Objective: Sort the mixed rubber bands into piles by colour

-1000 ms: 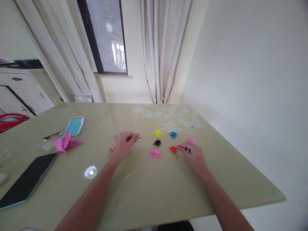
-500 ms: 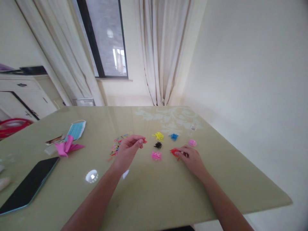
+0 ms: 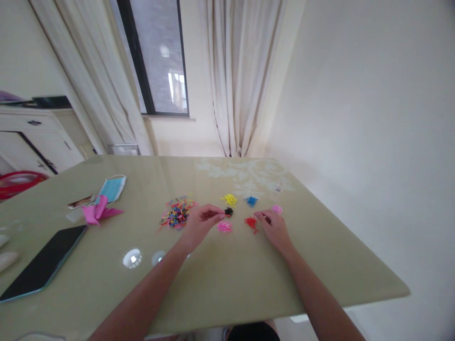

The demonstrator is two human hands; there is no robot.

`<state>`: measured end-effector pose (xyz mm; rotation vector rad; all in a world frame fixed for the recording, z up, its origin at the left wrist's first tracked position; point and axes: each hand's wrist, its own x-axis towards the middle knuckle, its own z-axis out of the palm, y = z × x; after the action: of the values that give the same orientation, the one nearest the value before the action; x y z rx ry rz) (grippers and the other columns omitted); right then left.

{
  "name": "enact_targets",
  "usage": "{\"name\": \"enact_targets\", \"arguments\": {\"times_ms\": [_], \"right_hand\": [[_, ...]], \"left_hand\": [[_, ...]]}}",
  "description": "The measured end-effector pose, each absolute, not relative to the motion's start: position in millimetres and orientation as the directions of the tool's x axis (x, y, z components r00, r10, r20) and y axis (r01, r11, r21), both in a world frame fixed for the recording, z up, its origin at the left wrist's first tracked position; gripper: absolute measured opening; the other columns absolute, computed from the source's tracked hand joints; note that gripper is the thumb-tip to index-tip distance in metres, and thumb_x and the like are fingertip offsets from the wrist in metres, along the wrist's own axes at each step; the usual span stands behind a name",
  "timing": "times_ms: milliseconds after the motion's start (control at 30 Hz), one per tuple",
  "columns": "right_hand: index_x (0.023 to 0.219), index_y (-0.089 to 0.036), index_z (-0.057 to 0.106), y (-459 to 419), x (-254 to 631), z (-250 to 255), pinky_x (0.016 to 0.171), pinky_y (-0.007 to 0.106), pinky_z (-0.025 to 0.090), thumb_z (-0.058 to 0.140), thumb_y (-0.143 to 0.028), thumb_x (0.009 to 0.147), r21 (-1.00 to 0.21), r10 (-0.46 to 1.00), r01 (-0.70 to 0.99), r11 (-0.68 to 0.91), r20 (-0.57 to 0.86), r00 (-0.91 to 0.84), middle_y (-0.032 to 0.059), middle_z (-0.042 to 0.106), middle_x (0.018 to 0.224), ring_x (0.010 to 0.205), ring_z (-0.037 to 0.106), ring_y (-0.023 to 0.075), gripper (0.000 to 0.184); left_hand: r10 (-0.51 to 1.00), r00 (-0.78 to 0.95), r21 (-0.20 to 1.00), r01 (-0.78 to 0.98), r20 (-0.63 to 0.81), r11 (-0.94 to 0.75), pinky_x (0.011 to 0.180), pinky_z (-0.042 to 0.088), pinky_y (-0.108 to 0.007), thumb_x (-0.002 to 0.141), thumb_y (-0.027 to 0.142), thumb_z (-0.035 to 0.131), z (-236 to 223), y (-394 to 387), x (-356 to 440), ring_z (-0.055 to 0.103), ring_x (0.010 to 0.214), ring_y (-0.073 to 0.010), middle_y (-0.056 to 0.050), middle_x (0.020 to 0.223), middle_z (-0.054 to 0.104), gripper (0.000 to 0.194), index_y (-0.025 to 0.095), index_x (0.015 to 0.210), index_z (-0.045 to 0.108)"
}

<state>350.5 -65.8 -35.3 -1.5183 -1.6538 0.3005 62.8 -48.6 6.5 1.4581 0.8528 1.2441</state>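
My left hand [image 3: 202, 226] is pinched on a small red rubber band [image 3: 228, 216], its fingertips close to the pile of black bands [image 3: 229, 211]. My right hand [image 3: 274, 228] hovers at the right edge of the red band pile [image 3: 250, 222], thumb and forefinger together; anything between them is too small to make out. Pink bands [image 3: 224, 227] lie in front of the black ones, with yellow bands [image 3: 229, 199] behind and blue bands [image 3: 250, 201] to the right. Left of my left hand spreads a mixed-colour heap of bands [image 3: 177, 213], its near right side partly covered.
A pink round item [image 3: 277, 209] and a small clear piece [image 3: 278, 188] lie beyond my right hand. On the left are a blue face mask [image 3: 113, 189], a pink folded paper shape [image 3: 99, 213] and a dark tablet or phone [image 3: 44, 260]. A wall borders the table's right side.
My left hand has moved right with the red band, uncovering more of the mixed heap. My right hand has drawn back slightly from the red pile. The view has shifted a little.
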Motion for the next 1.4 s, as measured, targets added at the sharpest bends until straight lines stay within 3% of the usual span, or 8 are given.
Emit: {"name": "enact_targets", "arguments": {"times_ms": [133,233,567,700,833,1000,1167,1400], "right_hand": [[0.087,-0.021,0.082,-61.0,354.4,-34.9,0.069,0.034,0.051,0.051,-0.056,0.102,-0.69,0.896,0.688,0.225,0.424,0.132,0.0106,0.078,0.082,0.071,0.068,0.0234,0.049],[0.089,-0.02,0.082,-59.7,356.5,-34.8,0.071,0.036,0.052,0.049,-0.058,0.103,-0.706,0.891,0.675,0.214,0.424,0.161,0.0122,0.08,0.086,0.074,0.071,0.0253,0.052],[0.083,-0.021,0.08,-62.8,360.7,-39.2,0.067,0.034,0.049,0.051,-0.059,0.101,-0.703,0.885,0.678,0.214,0.433,0.17,0.009,0.078,0.077,0.069,0.07,0.0239,0.052],[0.082,-0.02,0.079,-61.5,360.4,-40.0,0.065,0.033,0.048,0.049,-0.058,0.102,-0.696,0.884,0.686,0.211,0.436,0.17,0.0087,0.077,0.076,0.067,0.068,0.0233,0.052],[0.08,-0.02,0.078,-61.3,356.6,-38.9,0.064,0.033,0.047,0.049,-0.058,0.101,-0.686,0.882,0.693,0.222,0.445,0.158,0.0077,0.074,0.072,0.064,0.065,0.0223,0.052],[0.08,-0.021,0.077,-71.1,342.0,-28.3,0.063,0.033,0.046,0.049,-0.057,0.104,-0.659,0.868,0.698,0.279,0.485,0.111,0.0072,0.071,0.073,0.064,0.062,0.0209,0.052],[0.081,-0.021,0.074,-76.2,305.9,10.2,0.065,0.032,0.047,0.05,-0.048,0.108,-0.577,0.829,0.705,0.412,0.559,-0.027,0.0054,0.067,0.077,0.065,0.06,0.019,0.045],[0.099,-0.02,0.077,-46.3,244.8,36.5,0.072,0.032,0.048,0.054,-0.038,0.108,-0.549,0.828,0.681,0.484,0.54,-0.152,0.0065,0.075,0.09,0.072,0.065,0.0187,0.03]], "left_hand": [[0.911,0.336,0.933,0.182,0.24,-0.312,0.069,0.057,-0.028,0.087,0.032,0.078,-4.3,-44.0,99.4,0.074,0.071,-0.0178,-0.005,0.084,0.084,0.015,0.019,0.089,0.084],[0.88,0.415,0.8,0.432,0.233,-0.416,0.08,0.058,-0.029,0.092,0.022,0.072,-7.2,-38.2,126.7,0.077,0.083,-0.0186,-0.004,0.093,0.086,0.014,0.022,0.095,0.086],[0.88,0.413,0.591,0.657,0.237,-0.467,0.1,0.054,-0.036,0.099,0.022,0.065,-15.8,-29.7,154.0,0.074,0.106,-0.0241,-0.008,0.106,0.083,0.021,0.022,0.104,0.085],[0.919,0.309,0.497,0.774,0.245,-0.393,0.105,0.051,-0.041,0.102,0.022,0.057,-8.9,-20.3,107.0,0.07,0.113,-0.0281,-0.012,0.115,0.079,0.028,0.019,0.111,0.083],[0.958,0.135,0.394,0.89,0.255,-0.23,0.113,0.041,-0.058,0.097,0.021,0.059,-10.6,-13.0,43.7,0.059,0.13,-0.0401,-0.019,0.132,0.073,0.031,0.019,0.121,0.079],[0.969,0.071,0.162,0.981,0.236,-0.111,0.108,0.039,-0.061,0.107,0.034,0.047,-23.0,-11.1,13.4,0.056,0.133,-0.039,-0.013,0.145,0.069,0.036,0.027,0.128,0.075],[0.951,0.117,0.128,0.979,0.286,-0.159,0.104,0.038,-0.055,0.105,0.029,0.049,-21.2,-4.9,17.8,0.061,0.124,-0.0372,-0.015,0.126,0.076,0.032,0.022,0.105,0.08],[0.945,0.046,0.24,0.962,0.323,-0.128,0.104,0.041,-0.049,0.101,0.025,0.053,-14.5,-8.0,16.0,0.066,0.118,-0.0338,-0.013,0.118,0.08,0.025,0.021,0.105,0.078]]}}
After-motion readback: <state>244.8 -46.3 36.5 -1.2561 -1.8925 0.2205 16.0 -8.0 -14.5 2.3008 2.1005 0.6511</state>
